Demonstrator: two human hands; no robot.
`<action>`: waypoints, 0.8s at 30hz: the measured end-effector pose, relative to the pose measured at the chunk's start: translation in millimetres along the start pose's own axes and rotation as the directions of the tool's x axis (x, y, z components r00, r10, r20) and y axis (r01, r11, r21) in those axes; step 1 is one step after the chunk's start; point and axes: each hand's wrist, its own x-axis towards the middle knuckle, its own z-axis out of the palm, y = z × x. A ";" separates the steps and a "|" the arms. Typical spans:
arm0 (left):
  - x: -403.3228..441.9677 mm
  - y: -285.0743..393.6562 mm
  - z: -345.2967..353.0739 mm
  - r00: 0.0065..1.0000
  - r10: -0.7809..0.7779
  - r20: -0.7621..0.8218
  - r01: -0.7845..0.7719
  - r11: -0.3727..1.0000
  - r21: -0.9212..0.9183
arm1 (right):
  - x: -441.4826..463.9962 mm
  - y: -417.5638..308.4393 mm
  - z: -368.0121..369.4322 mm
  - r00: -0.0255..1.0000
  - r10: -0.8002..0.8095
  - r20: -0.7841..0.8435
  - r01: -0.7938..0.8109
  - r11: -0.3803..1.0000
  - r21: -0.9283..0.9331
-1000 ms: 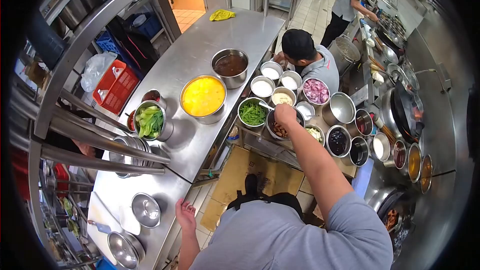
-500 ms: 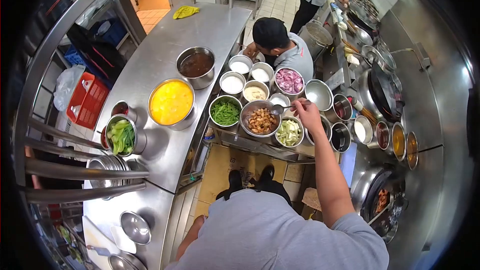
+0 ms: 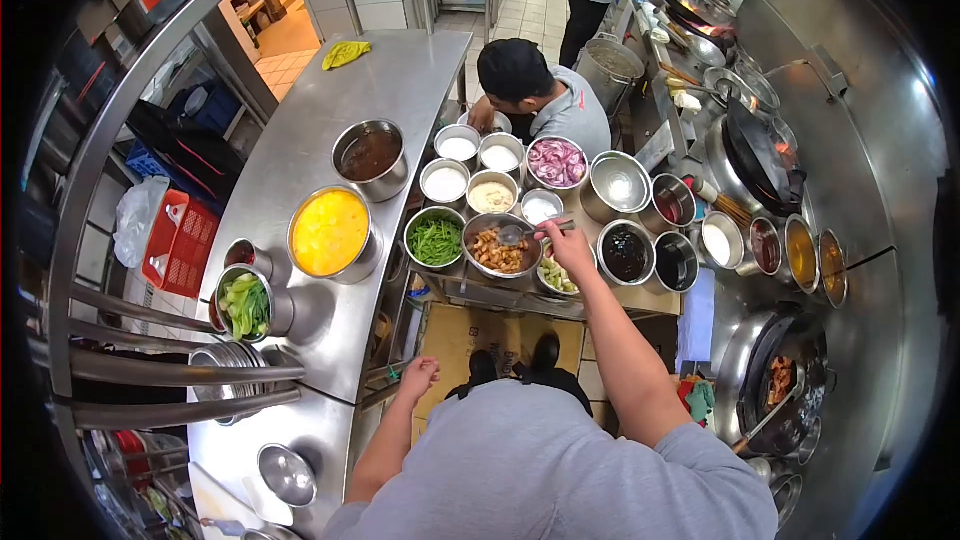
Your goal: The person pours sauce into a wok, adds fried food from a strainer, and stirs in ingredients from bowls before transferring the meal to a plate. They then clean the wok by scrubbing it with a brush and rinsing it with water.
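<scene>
Steel worktable [image 3: 420,70]: I saw it run along the left, bearing a pot of yellow liquid [image 3: 328,230], a pot of dark broth [image 3: 388,180] and leafy greens [image 3: 246,305] in a steel container.
Co-worker [image 3: 570,120]: bent down beyond the containers, apart from both hands.
Wok [image 3: 800,430]: on the right, with browned food [image 3: 781,378] and a ladle in it.
Steel bowl [image 3: 484,271]: held diced browned pieces [image 3: 493,253], between shredded greens [image 3: 435,240] and pale green chunks [image 3: 556,276].
Right hand [image 3: 567,245]: fingers closed narrowly on the spoon's handle, just right of the bowl.
Left hand [image 3: 419,377]: near the worktable's edge, fingers loosely curled; I saw nothing in it and could not tell how wide its grip was.
Spoon [image 3: 511,235]: its head had shifted inward from the bowl's right rim and lay over the pieces, which I judged put it in place for scooping or stirring; from my view I could not tell whether it touched them.
</scene>
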 end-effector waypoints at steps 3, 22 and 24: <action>-2.4 16.1 11.7 0.993 -0.077 0.092 0.076 0.997 0.006 | -3.4 -0.6 -3.1 0.988 -0.155 -0.016 0.151 0.977 -0.152; 48.8 205.2 70.9 0.980 0.145 0.133 -0.075 0.899 -0.432 | -38.8 21.9 19.4 0.989 -0.106 0.101 0.102 0.994 0.038; 47.1 205.7 68.4 0.982 0.136 0.134 -0.062 0.891 -0.449 | -44.0 21.7 11.5 0.989 -0.092 0.112 0.086 0.995 0.058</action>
